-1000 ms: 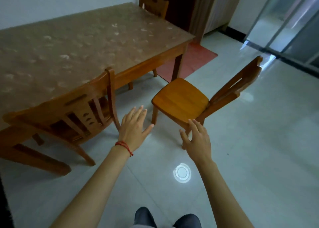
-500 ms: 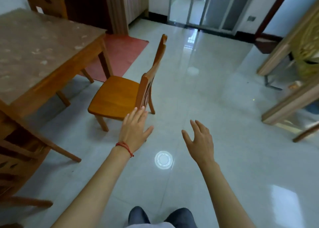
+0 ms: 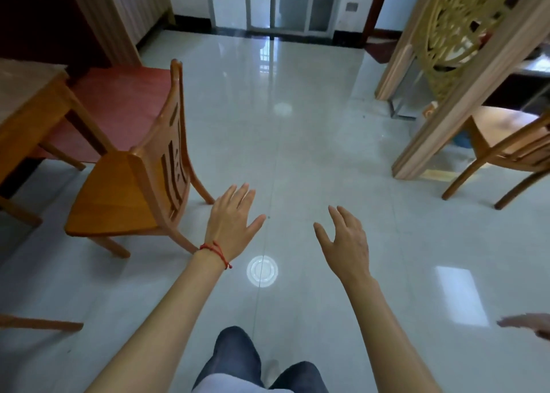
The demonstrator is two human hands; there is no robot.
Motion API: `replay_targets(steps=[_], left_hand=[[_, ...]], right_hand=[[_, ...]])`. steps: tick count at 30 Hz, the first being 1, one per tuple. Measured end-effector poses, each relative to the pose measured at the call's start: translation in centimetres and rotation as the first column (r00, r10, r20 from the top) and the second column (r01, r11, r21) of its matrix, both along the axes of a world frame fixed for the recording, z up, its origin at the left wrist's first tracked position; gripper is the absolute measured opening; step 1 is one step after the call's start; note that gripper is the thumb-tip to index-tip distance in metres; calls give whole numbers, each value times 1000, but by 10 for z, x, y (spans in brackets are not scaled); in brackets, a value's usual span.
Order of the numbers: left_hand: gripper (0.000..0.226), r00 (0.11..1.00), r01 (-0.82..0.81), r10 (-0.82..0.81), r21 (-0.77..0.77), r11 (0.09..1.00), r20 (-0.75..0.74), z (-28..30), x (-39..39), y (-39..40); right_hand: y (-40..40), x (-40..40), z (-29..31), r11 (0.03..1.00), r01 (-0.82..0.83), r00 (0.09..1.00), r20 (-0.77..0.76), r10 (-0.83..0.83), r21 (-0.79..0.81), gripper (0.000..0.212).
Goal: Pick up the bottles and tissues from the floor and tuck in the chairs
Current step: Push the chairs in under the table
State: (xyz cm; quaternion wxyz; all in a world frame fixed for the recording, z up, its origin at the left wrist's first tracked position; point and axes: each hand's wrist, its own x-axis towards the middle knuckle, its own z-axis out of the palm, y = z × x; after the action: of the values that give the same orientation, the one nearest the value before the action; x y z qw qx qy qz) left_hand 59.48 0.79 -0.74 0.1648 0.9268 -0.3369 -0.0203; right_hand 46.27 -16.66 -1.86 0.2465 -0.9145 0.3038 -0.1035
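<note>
Pulled out from the desk (image 3: 26,101), with its seat facing the desk and its back toward the open floor (image 3: 297,154): the wooden chair (image 3: 119,196). Looks stiff, fairly heavy, smooth-varnished, so likely to slide on glossy tile rather than tip. Best taken by the top rail of the backrest and pushed in. Left hand (image 3: 230,229) and right hand (image 3: 346,244) both spread, holding nothing, near the chair back. No bottles or tissues visible.
</note>
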Motion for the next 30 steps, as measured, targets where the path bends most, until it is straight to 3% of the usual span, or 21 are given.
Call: replay_targets(steps=[15, 30], left_hand=[[73, 998, 18, -16, 20, 1000, -59, -19, 173, -124], [57, 996, -48, 49, 26, 999, -78, -29, 295, -236]], right_hand=[[-126, 164, -13, 1000, -13, 997, -80, 13, 3, 53], [-250, 296, -15, 998, -27, 997, -77, 32, 60, 54]])
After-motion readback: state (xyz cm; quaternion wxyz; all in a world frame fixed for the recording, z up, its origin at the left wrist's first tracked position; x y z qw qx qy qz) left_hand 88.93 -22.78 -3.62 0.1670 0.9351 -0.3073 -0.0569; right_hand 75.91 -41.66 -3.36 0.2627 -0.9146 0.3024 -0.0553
